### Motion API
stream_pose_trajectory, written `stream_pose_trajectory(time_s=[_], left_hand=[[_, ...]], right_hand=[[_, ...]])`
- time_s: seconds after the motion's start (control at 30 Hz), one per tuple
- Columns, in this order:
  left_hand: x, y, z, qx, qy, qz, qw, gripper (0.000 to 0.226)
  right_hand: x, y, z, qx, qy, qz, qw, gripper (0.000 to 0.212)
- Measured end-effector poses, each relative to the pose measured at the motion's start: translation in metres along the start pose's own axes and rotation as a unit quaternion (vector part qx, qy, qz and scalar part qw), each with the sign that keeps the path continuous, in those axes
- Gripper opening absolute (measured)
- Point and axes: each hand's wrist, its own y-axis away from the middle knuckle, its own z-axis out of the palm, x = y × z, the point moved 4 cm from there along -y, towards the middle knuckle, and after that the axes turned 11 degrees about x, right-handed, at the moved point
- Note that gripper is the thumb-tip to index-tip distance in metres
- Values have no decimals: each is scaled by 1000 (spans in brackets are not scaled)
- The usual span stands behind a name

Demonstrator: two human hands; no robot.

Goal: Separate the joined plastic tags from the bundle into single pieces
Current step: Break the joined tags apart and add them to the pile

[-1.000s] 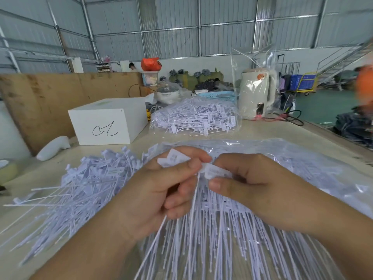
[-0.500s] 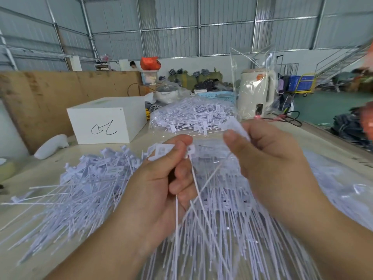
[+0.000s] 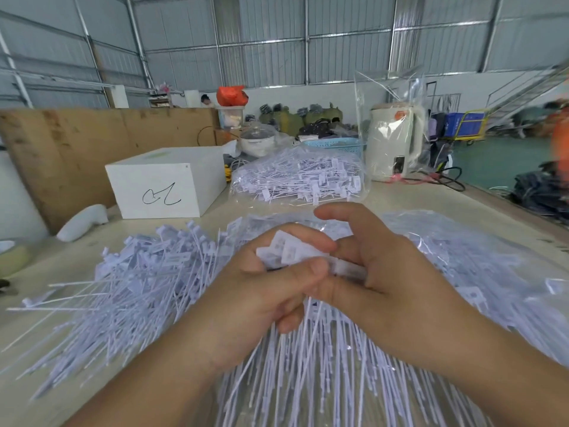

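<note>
A small bunch of white plastic tags (image 3: 288,252) sits between my two hands at the centre of the view. My left hand (image 3: 261,291) grips the flat heads of these tags between thumb and curled fingers. My right hand (image 3: 385,272) pinches the tag at the bunch's right side, its index finger raised. The tags' thin tails (image 3: 308,318) hang down below my hands. A loose pile of single tags (image 3: 132,282) lies to the left on the table. A spread of joined tags (image 3: 338,380) lies under and in front of my hands on clear plastic.
A white box (image 3: 166,183) with a scribble stands at the back left. A clear bag of tags (image 3: 298,180) lies behind my hands. A bagged cream kettle (image 3: 394,143) stands at the back right. A white handheld tool (image 3: 83,221) lies at the left by a brown board.
My right hand has come back down from its raised pull and met my left hand again. Both hands now hold the tag heads close together, lower than half a second ago.
</note>
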Motion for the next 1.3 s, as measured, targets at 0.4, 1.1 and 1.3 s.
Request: stream_pose_trajectory(time_s=[0.4, 1.1, 1.3], left_hand=[[5, -5, -15, 68, 5, -36, 997, 10], [15, -6, -26, 234, 104, 55, 965, 7], [7, 3, 0, 54, 55, 10, 997, 23]], right_hand=[[15, -5, -7, -107, 17, 65, 992, 12], [3, -11, -31, 198, -130, 69, 969, 25], [2, -3, -2, -28, -138, 22, 990, 31]])
